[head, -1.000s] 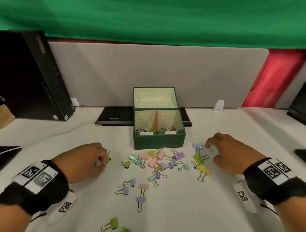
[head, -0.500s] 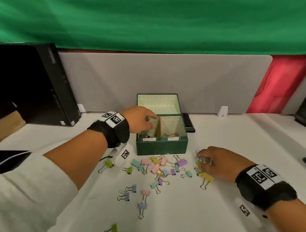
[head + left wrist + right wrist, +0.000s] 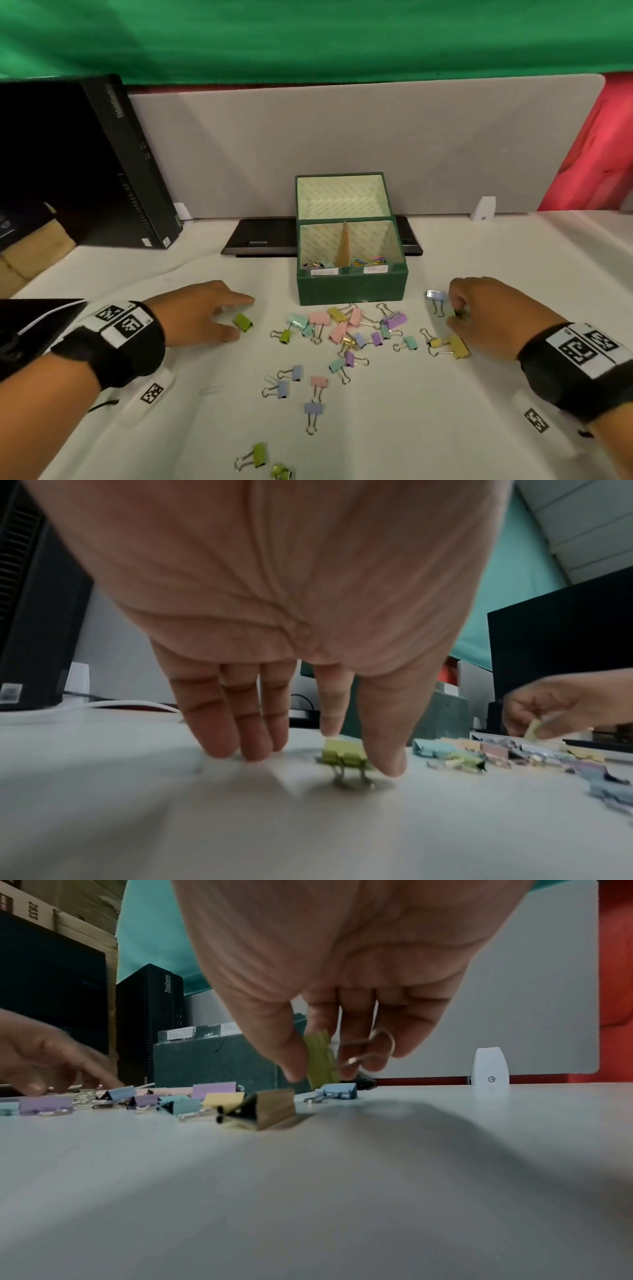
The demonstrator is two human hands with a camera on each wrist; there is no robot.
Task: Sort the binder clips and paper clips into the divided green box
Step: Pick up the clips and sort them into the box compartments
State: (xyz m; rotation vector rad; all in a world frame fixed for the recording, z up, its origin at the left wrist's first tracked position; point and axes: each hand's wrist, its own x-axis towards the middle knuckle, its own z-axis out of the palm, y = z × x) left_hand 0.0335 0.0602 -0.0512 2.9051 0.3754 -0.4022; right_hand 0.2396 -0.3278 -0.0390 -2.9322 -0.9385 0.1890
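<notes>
Right wrist view showing what the head view is hiding: right hand [image 3: 329, 969] pinching a lime binder clip [image 3: 320, 1060] between thumb and fingers, lifted off the table [image 3: 377, 1191]. Left wrist view showing left hand [image 3: 274, 593] with fingers straight, reaching down around a green binder clip [image 3: 342, 756], holding nothing. Head view alone showing inside the green box [image 3: 352, 286]: clips lying in both compartments, loose binder clips [image 3: 346, 332] scattered just before it.

Black computer tower [image 3: 130, 171] back left, grey partition [image 3: 342, 137], green cloth [image 3: 308, 34] above
</notes>
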